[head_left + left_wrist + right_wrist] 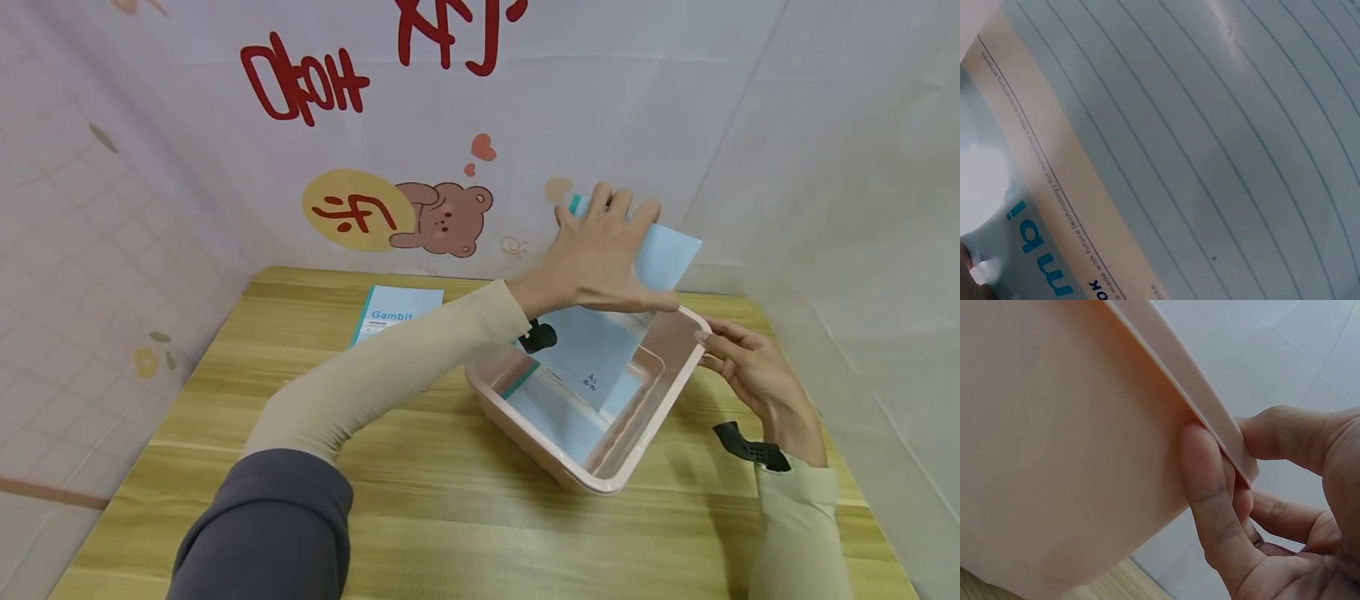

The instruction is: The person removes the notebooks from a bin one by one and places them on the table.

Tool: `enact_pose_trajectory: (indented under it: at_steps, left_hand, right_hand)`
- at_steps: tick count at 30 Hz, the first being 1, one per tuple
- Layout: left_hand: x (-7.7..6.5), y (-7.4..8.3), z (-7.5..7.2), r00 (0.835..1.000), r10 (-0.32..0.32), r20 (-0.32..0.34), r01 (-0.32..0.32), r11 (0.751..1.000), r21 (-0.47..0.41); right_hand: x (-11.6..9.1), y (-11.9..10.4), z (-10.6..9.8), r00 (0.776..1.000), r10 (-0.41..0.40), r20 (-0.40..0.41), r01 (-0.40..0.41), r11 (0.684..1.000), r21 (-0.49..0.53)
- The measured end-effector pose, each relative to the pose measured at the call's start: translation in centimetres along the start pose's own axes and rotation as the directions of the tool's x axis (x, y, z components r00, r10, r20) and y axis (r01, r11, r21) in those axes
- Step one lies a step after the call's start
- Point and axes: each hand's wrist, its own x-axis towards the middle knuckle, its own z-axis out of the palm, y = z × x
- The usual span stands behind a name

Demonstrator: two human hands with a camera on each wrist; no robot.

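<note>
My left hand grips a light-blue notebook with a teal spine, fingers near its upper edge. The notebook stands tilted over a pale pink plastic bin, its lower part overlapping the bin's opening. Its ruled cover with blue lettering fills the left wrist view. Inside the bin lies another light-blue notebook. At the bin's right far corner, my right hand pinches the rim; the right wrist view shows the thumb on one side of the rim and fingers on the other.
A further notebook marked "Gambit" lies at the back of the wooden table, partly hidden by the left sleeve. Behind the table hangs a white printed backdrop; a pale sheet stands along the right side.
</note>
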Motion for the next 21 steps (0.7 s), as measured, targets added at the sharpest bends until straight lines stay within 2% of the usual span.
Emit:
enact_pose_trajectory:
  at_steps: [4, 12, 16, 21]
  left_hand:
    - [-0.2, -0.7, -1.8, 0.998, -0.006, -0.058, 0.006, 1.0, -0.011]
    - [-0.5, -2.3, -4.9, 0.993, -0.049, -0.11, 0.042, 0.997, -0.063]
    - [-0.9, -4.1, -5.6, 0.987, -0.092, -0.133, 0.081, 0.993, -0.088]
    - [-1.7, -6.9, -5.7, 0.979, -0.139, -0.148, 0.122, 0.985, -0.122]
  right_hand:
    - [0.1, 0.0, 0.1, 1.0, -0.005, -0.008, 0.004, 1.0, -0.021]
    - [0.1, 0.1, 0.1, 1.0, -0.015, -0.016, 0.015, 1.0, -0.02]
    - [0.2, 0.1, 0.1, 1.0, -0.014, -0.017, 0.014, 1.0, -0.003]
    - [0.3, 0.2, 0.1, 1.0, -0.008, -0.022, 0.008, 1.0, 0.002]
